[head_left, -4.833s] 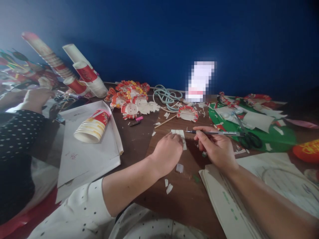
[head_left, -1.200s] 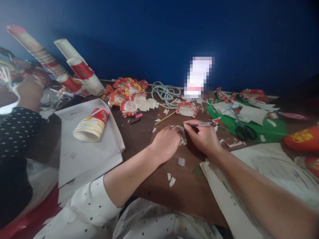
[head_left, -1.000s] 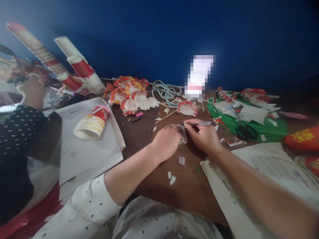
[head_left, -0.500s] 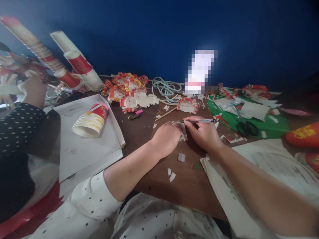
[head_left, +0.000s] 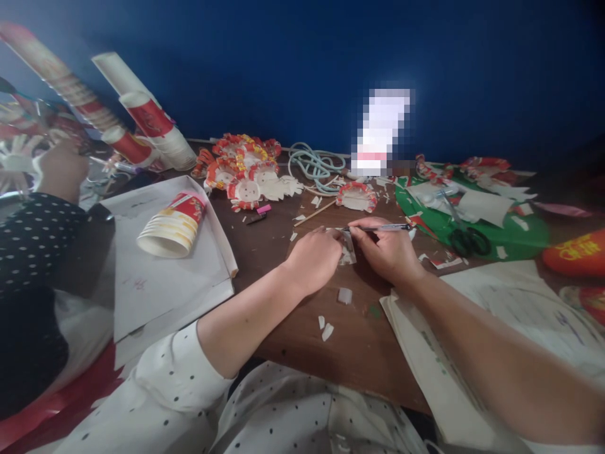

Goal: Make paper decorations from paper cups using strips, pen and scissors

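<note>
My left hand (head_left: 316,260) rests on the brown table with its fingers curled. It holds down a small whitish piece of paper (head_left: 348,255), partly hidden under the fingers. In my right hand (head_left: 388,252) a slim dark pen (head_left: 394,227) lies almost level, pinched between thumb and fingers. Its tip reaches toward the paper beside my left fingertips. A small pale block (head_left: 345,296) and white paper scraps (head_left: 327,331) lie nearer to me. Just beyond my hands are a thin wooden stick (head_left: 314,212) and a red-and-white paper cup cutout (head_left: 357,197).
Stacked paper cups (head_left: 172,227) lie on a white box lid (head_left: 137,296) at left, near a co-worker's sleeve (head_left: 42,239). Cup cutouts (head_left: 246,167) and a coiled pale cord (head_left: 316,165) sit behind. Scissors (head_left: 467,241) rest on a green sheet (head_left: 529,236); papers (head_left: 501,296) lie at right.
The view has shifted slightly. My hands stay at nearly the same spot, with the pen still in the right one. The co-worker's hand at far left has moved a little.
</note>
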The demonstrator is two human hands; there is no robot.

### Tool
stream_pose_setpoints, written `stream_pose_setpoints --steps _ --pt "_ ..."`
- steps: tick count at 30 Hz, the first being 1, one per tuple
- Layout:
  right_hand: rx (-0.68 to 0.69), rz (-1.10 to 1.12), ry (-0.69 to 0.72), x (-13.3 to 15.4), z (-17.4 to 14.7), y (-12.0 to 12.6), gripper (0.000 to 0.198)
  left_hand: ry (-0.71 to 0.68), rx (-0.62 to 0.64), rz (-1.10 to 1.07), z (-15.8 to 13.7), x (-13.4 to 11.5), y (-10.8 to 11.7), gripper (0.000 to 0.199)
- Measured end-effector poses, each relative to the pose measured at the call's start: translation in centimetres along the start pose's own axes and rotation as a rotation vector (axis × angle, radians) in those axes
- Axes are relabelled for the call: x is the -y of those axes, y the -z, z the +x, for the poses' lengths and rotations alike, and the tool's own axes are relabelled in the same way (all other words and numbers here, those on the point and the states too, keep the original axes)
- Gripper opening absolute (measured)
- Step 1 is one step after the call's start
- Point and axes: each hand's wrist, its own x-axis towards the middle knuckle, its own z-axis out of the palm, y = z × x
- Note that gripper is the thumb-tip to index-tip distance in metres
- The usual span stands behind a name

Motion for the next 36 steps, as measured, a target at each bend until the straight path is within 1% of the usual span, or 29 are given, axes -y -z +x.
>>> stream_pose_setpoints --steps 10,14,24,32,36 --pt "-0.004 0.015 0.017 -0.16 -0.07 0.13 0.026 0.019 0.026 0.005 -0.04 -0.07 0.19 0.033" --pt "-0.009 0.044 0.029 -0.30 -0.09 0.15 0.024 0.015 0.027 0.010 -0.03 -0.05 0.19 0.034" --pt "-0.021 0.029 0.039 -0.31 -0.10 0.35 0.021 0.003 0.052 0.033 0.05 -0.05 0.45 0.033" --pt "-0.011 0.022 0.042 -0.28 0.02 0.57 0.023 -0.034 0.003 0.043 0.14 0.13 0.13 0.032" --pt "-0.012 0.009 0.026 -0.34 0.03 0.68 0.024 -0.030 0.013 0.046 0.17 0.20 0.06 0.032"
